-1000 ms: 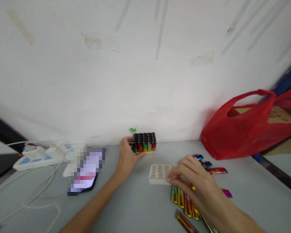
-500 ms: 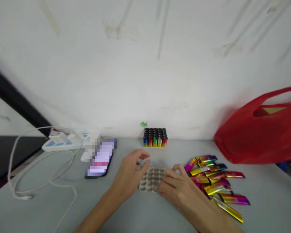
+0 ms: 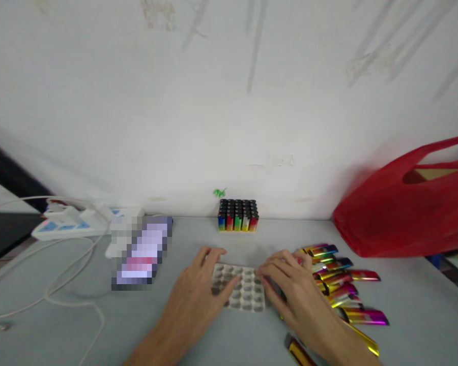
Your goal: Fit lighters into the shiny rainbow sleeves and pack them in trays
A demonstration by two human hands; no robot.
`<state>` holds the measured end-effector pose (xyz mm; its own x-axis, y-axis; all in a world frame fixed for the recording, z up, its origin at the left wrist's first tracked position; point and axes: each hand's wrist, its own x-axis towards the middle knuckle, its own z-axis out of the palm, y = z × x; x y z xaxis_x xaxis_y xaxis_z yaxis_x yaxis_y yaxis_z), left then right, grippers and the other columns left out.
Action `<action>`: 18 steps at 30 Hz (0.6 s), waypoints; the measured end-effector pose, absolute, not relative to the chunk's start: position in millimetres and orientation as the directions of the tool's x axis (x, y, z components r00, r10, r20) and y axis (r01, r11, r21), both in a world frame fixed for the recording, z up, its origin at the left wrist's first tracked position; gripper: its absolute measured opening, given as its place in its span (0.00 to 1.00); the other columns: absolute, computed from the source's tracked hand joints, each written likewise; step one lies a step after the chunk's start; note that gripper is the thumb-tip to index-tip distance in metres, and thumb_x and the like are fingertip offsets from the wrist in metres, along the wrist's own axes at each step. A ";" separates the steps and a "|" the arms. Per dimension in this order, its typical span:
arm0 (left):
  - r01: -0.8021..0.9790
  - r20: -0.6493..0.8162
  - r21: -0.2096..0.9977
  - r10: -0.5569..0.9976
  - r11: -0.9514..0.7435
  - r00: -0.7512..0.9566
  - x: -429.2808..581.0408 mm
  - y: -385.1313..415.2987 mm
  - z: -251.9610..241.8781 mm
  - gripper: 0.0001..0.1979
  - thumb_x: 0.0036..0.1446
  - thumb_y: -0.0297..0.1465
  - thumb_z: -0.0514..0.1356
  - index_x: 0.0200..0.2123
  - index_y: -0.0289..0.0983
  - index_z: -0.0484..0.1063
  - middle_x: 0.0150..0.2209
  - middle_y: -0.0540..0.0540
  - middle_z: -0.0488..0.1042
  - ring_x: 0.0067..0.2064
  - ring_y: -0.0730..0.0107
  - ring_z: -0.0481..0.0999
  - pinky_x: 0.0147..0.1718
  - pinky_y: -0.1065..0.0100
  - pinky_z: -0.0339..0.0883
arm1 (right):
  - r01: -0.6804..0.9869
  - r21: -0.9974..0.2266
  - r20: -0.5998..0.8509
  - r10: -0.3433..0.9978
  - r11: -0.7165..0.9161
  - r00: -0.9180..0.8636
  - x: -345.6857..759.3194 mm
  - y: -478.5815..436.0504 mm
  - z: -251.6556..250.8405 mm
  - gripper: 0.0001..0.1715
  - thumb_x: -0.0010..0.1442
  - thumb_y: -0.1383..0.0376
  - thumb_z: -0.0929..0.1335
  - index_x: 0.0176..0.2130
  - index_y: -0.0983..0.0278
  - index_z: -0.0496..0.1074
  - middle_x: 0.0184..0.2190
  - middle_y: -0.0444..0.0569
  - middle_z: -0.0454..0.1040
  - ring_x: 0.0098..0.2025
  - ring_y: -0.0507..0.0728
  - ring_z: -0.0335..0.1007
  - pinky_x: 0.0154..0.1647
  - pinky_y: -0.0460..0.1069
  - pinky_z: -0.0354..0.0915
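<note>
Off-white tray [image 3: 247,300] at six o'clock from the lighter block [image 3: 238,218], probably light, stiffish plastic; I'd pinch its side rims. My left hand [image 3: 198,292]'s spread loosely at nine, right hand [image 3: 290,284] curled at three, can't tell if gripping.

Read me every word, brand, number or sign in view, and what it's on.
No text is readable.
Phone screen: pixelated, unreadable.
Power strip: blue labels too small.
Shiny pieces: any print too blurred.
Upright lighters: any print too small.
Grid tray: none visible.
Red bag: none visible.
</note>
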<state>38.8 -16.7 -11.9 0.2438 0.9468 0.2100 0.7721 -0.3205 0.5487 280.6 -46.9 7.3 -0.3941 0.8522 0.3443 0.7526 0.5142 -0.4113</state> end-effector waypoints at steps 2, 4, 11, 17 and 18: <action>0.731 0.226 0.587 0.937 -0.349 0.266 39.2 -15.7 -13.0 0.19 0.65 0.37 0.66 0.58 0.46 0.72 0.54 0.44 0.76 0.49 0.51 0.82 0.50 0.53 0.76 | 0.748 -0.420 0.328 0.855 0.513 -0.402 279.1 -51.7 11.1 0.08 0.73 0.71 0.68 0.42 0.59 0.75 0.39 0.47 0.81 0.45 0.62 0.71 0.54 0.63 0.54; 0.691 0.254 0.615 0.925 -0.380 0.282 39.3 -14.6 -13.8 0.19 0.66 0.35 0.66 0.58 0.46 0.72 0.55 0.44 0.76 0.53 0.51 0.80 0.55 0.53 0.74 | 0.724 -0.473 0.305 0.864 0.502 -0.401 278.6 -55.7 15.3 0.09 0.74 0.70 0.68 0.41 0.59 0.75 0.38 0.46 0.80 0.44 0.61 0.70 0.54 0.62 0.55; 0.588 0.203 0.721 0.923 -0.367 0.327 40.6 -13.3 -17.8 0.22 0.66 0.31 0.66 0.62 0.47 0.71 0.58 0.46 0.78 0.60 0.53 0.78 0.62 0.54 0.70 | 0.714 -0.562 0.268 0.908 0.418 -0.321 303.1 -49.4 25.2 0.08 0.72 0.70 0.69 0.41 0.57 0.76 0.38 0.46 0.78 0.47 0.64 0.68 0.52 0.62 0.58; 0.535 0.137 0.769 0.908 -0.350 0.397 43.0 -17.7 -17.6 0.22 0.66 0.30 0.67 0.62 0.49 0.71 0.61 0.48 0.78 0.62 0.55 0.77 0.64 0.55 0.69 | 0.713 -0.608 0.061 0.916 0.349 -0.397 335.2 -42.1 25.4 0.15 0.59 0.69 0.81 0.42 0.51 0.81 0.46 0.45 0.72 0.53 0.64 0.66 0.58 0.62 0.61; 0.530 0.130 0.773 0.905 -0.349 0.405 43.4 -18.6 -17.5 0.23 0.66 0.30 0.67 0.62 0.49 0.70 0.61 0.48 0.78 0.62 0.55 0.77 0.64 0.55 0.69 | 0.722 -0.606 0.035 0.917 0.335 -0.397 337.2 -41.9 24.2 0.16 0.57 0.70 0.81 0.41 0.50 0.82 0.47 0.45 0.72 0.54 0.65 0.65 0.58 0.61 0.62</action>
